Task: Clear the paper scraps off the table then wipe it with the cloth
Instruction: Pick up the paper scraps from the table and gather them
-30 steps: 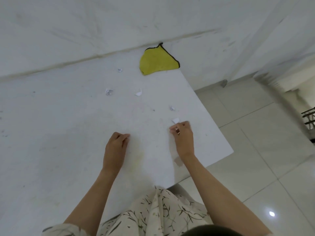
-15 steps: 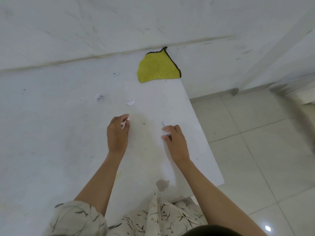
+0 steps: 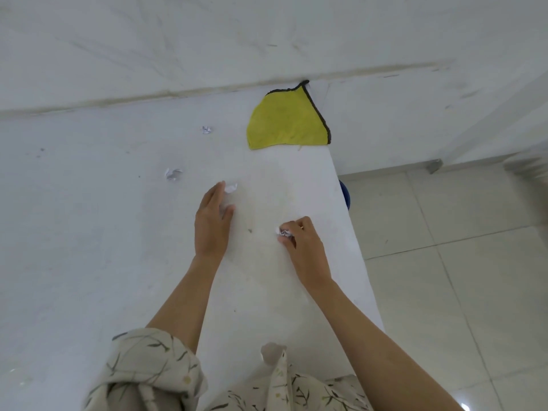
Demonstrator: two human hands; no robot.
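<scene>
From the head camera, the white desk (image 3: 89,232) fills the left and centre, its far edge against a white wall and its right edge dropping to a tiled floor (image 3: 459,262) at 3 o'clock.

The left hand (image 3: 212,223) lies palm down near the middle of the desk, fingers (image 3: 218,192) stretched out and spread, thumb apart from them. Its fingertips touch or almost touch a small white paper scrap (image 3: 231,188) lying at 12 o'clock from the hand; the hand has not closed on it.

The right hand (image 3: 305,247) sits to the right at 3 o'clock from the left hand, fingers curled tight around a crumpled wad of paper (image 3: 283,232) that shows between thumb and forefinger.

Two more scraps lie loose on the desk: one (image 3: 173,174) at 10 o'clock from the left hand, another (image 3: 206,129) farther off at 12 o'clock, near the wall.

The yellow cloth (image 3: 286,123), edged in dark trim, lies in the far right corner of the desk at 1 o'clock, its tip touching the wall.

A patterned cream sleeve (image 3: 142,369) shows at 6 o'clock. Something blue (image 3: 345,197) peeks out below the right desk edge.
</scene>
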